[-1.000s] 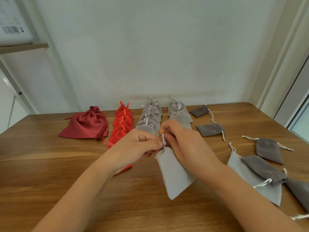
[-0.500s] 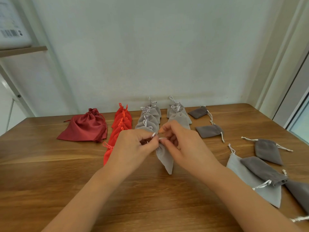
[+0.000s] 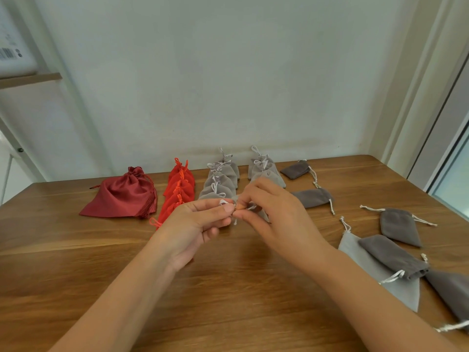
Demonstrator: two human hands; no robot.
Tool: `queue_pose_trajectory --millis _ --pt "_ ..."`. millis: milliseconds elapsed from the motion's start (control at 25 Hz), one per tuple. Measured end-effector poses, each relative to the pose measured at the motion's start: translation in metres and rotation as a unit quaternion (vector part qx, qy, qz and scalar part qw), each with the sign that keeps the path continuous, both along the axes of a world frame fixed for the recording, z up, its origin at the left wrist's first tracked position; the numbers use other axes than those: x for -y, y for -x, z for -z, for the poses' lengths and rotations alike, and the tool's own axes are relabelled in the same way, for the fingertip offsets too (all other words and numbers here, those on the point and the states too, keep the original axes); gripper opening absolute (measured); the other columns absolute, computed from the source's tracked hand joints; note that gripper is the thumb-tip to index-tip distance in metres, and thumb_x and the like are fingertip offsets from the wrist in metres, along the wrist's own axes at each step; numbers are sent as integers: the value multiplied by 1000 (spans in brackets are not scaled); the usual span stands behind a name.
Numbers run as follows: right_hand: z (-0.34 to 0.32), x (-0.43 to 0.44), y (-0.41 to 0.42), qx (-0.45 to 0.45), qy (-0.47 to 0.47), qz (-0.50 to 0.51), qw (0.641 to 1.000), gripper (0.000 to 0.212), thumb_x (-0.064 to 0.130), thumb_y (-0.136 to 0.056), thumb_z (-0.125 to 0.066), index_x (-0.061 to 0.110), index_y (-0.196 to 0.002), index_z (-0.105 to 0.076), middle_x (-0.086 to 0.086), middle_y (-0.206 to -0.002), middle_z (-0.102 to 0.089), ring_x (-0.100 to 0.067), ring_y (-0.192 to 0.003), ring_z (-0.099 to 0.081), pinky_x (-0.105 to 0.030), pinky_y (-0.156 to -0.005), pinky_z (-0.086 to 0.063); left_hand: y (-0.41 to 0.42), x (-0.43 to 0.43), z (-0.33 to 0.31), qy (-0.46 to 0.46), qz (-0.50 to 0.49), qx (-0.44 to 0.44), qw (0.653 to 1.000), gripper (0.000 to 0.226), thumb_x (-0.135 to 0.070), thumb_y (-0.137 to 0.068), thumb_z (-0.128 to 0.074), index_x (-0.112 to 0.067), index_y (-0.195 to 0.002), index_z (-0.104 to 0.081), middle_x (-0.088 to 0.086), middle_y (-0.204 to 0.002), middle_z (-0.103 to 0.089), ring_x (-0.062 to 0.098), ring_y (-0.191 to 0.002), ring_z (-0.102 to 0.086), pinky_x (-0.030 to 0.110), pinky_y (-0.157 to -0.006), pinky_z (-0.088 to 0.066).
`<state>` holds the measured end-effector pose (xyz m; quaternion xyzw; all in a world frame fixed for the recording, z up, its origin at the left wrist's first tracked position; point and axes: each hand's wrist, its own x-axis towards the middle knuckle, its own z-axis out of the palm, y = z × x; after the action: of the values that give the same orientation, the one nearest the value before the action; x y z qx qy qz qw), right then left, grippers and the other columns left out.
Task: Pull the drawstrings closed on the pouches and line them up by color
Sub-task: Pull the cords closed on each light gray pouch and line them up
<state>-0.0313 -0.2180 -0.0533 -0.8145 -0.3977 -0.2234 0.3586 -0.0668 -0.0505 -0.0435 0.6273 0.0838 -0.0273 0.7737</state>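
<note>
My left hand [image 3: 193, 224] and right hand [image 3: 276, 217] meet above the wooden table [image 3: 228, 288], each pinching the white drawstring [image 3: 223, 202] between thumb and forefinger. Its light grey pouch [image 3: 264, 215] is held just in front of the two light grey rows [image 3: 220, 181] and is almost entirely hidden behind my right hand. Only a sliver shows, so I cannot tell whether its mouth is closed. My left hand covers the near end of the red row [image 3: 180, 189], beside a dark red satin pouch [image 3: 121, 196]. To the right lie scattered dark grey pouches [image 3: 399, 226], one cut off by the frame edge.
</note>
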Motion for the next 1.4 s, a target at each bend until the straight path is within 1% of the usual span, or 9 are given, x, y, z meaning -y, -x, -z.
queue_pose_trajectory --millis 160,240,360,560,680,800,1040,1280,1400 --pt "-4 4 -2 -9 -23 -40 999 18 34 -85 -62 17 -83 -67 10 -90 -61 -4 -87 -52 -14 -76 -39 1 -2 -4 24 17 0 1000 5 -11 -58 -71 -14 -60 -74 1 -60 -66 2 -48 -59 9 -39 -40" --pt "-5 5 -2 -135 -75 -73 985 18 34 -88 -61 18 -84 -69 9 -89 -65 -8 -88 -57 -19 -77 -43 3 -2 -7 -14 24 19 999 7 -9 -57 -76 -14 -59 -72 0 -59 -63 2 -47 -56 10 -39 -37" --pt "-4 9 -5 -283 -144 -124 940 13 29 -92 -60 17 -93 -66 3 -95 -70 -22 -90 -62 -44 -83 -50 4 -4 -9 -54 45 53 996 9 -6 -60 -77 -13 -61 -71 0 -55 -59 3 -46 -49 11 -37 -33" --pt "-7 11 -8 -391 -123 -223 884 14 20 -88 -63 13 -100 -59 -1 -93 -68 -17 -84 -59 -27 -73 -47 7 -1 -10 -40 58 123 990 12 -5 -62 -68 -15 -59 -73 -2 -47 -56 1 -38 -41 10 -36 -27" --pt "-11 13 -6 -395 -109 -217 886 14 16 -91 -61 14 -105 -61 -10 -93 -69 -10 -80 -60 -18 -67 -45 7 0 -8 -53 67 139 987 10 -6 -58 -75 -15 -61 -73 0 -52 -59 0 -37 -40 9 -38 -27" --pt "-12 14 -6 -391 -86 -181 898 12 12 -91 -60 14 -103 -62 -17 -92 -68 -10 -74 -58 -19 -64 -43 5 2 -3 -83 58 154 983 10 -9 -58 -76 -18 -62 -72 -2 -53 -59 0 -38 -39 10 -39 -28" --pt "-14 16 -8 -383 -16 -124 915 7 11 -87 -62 8 -81 -65 12 -63 -61 1 -60 -51 -14 -59 -39 4 16 6 -124 24 182 975 15 2 -70 -75 -10 -70 -68 -5 -53 -60 0 -44 -48 9 -44 -35" --pt "-9 11 -6 -366 -44 -77 926 15 24 -85 -66 10 -80 -67 11 -64 -62 1 -61 -54 -16 -61 -41 1 10 17 -284 -42 260 922 17 -20 -72 -78 -33 -81 -74 4 -72 -69 16 -60 -51 31 -56 -44" --pt "-10 13 -5 -375 -45 -78 923 18 28 -87 -65 11 -83 -71 10 -63 -61 1 -58 -52 -13 -57 -40 2 9 18 -355 -51 283 889 23 -14 -75 -78 -35 -74 -70 0 -68 -65 2 -56 -50 19 -53 -43"
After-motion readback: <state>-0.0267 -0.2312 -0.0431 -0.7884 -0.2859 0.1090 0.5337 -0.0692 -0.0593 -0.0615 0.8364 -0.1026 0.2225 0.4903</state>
